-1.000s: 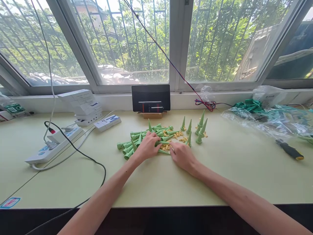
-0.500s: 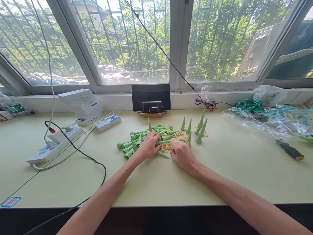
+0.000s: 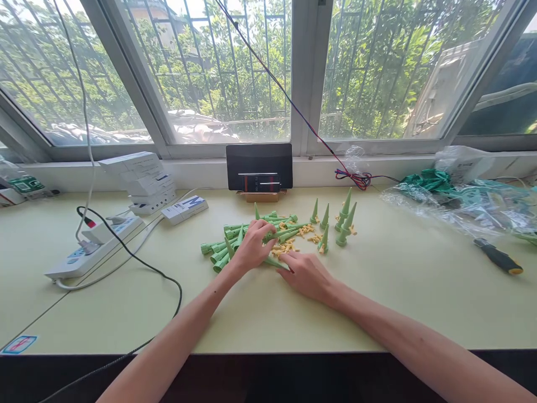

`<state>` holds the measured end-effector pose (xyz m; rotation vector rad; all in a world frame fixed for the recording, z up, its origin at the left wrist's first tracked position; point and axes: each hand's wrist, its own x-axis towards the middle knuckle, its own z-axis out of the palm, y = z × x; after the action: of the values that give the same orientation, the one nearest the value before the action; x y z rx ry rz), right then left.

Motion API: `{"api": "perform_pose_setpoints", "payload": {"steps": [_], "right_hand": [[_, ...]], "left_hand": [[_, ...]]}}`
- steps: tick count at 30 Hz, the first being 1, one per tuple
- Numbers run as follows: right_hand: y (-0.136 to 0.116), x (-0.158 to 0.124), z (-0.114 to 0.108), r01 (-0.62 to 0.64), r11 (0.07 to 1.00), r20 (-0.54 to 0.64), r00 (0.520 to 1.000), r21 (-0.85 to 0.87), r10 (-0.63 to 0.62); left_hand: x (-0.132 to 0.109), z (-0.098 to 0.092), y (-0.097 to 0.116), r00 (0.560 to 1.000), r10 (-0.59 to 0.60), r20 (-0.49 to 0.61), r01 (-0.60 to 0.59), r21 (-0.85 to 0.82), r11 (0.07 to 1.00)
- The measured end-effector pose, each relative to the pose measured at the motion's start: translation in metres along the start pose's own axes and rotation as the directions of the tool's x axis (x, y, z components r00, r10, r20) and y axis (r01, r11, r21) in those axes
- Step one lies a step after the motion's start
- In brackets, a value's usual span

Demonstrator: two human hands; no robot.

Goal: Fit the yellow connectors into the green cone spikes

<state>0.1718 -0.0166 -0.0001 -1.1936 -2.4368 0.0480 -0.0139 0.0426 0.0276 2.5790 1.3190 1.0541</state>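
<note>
My left hand (image 3: 253, 245) rests over a pile of pale green hollow plastic spikes (image 3: 218, 257), its thumb and index finger apart and curved over the pieces. Part of the pile is hidden beneath it. My right hand (image 3: 309, 275) pinches the tapered end of a loose green spike (image 3: 274, 262) that lies in front of the pile. Small tan plastic pieces (image 3: 285, 248) are scattered between the hands. To the right, several green spikes (image 3: 342, 238) stand upright on their wide ends, some with tan pieces fitted at the side.
A phone (image 3: 260, 183) leans on a black tablet (image 3: 260, 162) at the back. White boxes (image 3: 146, 182), a power strip (image 3: 96, 246) and a black cable (image 3: 168, 275) lie left. Plastic bags (image 3: 453, 196) and a screwdriver (image 3: 499, 257) are on the right.
My right hand has moved left and slightly toward me, onto the loose spike. My left hand's fingers have parted, and the spike that pointed right from them no longer shows there.
</note>
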Motion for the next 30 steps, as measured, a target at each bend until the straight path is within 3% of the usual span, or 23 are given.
{"api": "perform_pose_setpoints", "payload": {"steps": [7,12,15,19,24,30], "right_hand": [[0.002,0.003,0.003,-0.055,0.997,0.081,0.995,-0.054,0.059],[0.002,0.006,0.001,-0.151,0.985,0.106,0.981,-0.086,0.159],[0.003,0.007,-0.001,-0.189,0.978,0.098,0.975,-0.09,0.197],[0.006,0.007,-0.001,-0.239,0.967,0.074,0.966,-0.09,0.246],[0.008,0.007,0.0,-0.281,0.954,0.055,0.956,-0.101,0.287],[0.007,0.007,0.0,-0.279,0.951,0.049,0.956,-0.133,0.288]], "left_hand": [[0.002,0.0,0.003,0.978,-0.109,-0.178,0.082,-0.15,0.985],[0.002,-0.001,0.013,0.938,-0.306,-0.165,0.21,-0.435,0.876],[0.003,-0.002,0.017,0.911,-0.406,-0.064,0.27,-0.652,0.708],[0.006,-0.001,0.017,0.89,-0.451,0.071,0.3,-0.835,0.461],[0.008,0.002,0.013,0.822,-0.521,0.23,0.374,-0.908,0.188],[0.009,-0.001,0.016,0.724,-0.557,0.406,0.452,-0.89,-0.061]]}}
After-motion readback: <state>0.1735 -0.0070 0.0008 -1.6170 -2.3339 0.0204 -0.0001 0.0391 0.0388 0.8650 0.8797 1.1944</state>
